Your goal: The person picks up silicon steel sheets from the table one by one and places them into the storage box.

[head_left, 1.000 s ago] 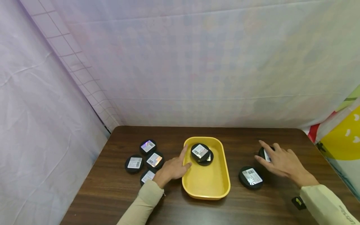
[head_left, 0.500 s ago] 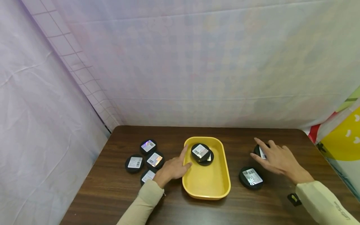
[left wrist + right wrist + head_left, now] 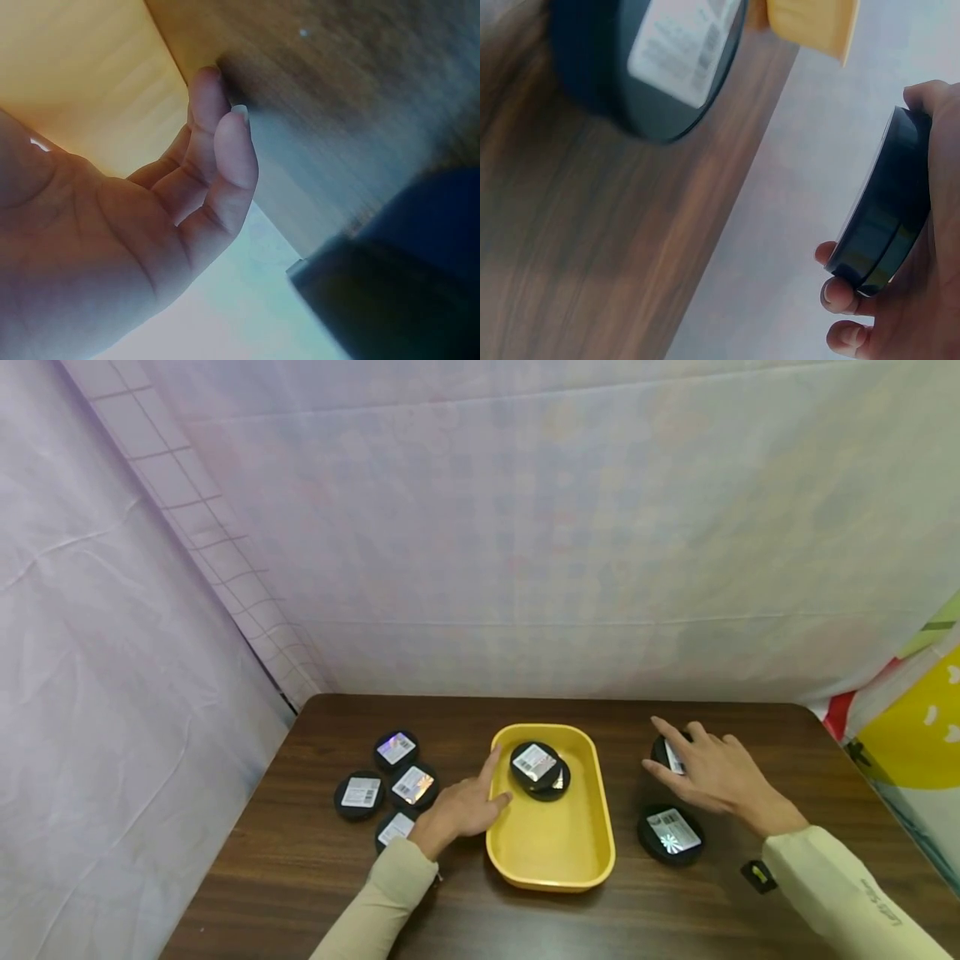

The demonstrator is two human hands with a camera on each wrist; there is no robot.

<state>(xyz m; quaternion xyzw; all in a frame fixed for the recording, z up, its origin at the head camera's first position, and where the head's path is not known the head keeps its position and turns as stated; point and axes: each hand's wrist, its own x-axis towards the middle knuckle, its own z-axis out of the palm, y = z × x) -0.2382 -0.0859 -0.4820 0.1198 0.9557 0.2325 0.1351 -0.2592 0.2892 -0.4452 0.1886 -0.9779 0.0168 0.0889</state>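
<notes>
A yellow tray (image 3: 551, 852) stands mid-table with two black round flat tubs (image 3: 534, 764) inside, one partly over the other. My left hand (image 3: 463, 808) holds the tray's left rim, index finger along it and thumb over the edge. Its other fingers (image 3: 232, 165) bend beside the outer wall in the left wrist view. My right hand (image 3: 712, 772) grips another black round tub (image 3: 672, 755) by its sides, thumb and fingers around it. That held tub (image 3: 889, 199) shows edge-on in the right wrist view. One more labelled tub (image 3: 671, 833) lies nearer, right of the tray.
Several black tubs (image 3: 360, 795) with white labels lie left of the tray; the left wrist partly covers one. A small black object (image 3: 759, 876) appears by the right sleeve. The brown table (image 3: 277, 877) meets white cloth (image 3: 480, 527) at the back.
My right hand has moved left toward the tray, with the black tub moving along in its grip. My left hand and the tray have stayed put.
</notes>
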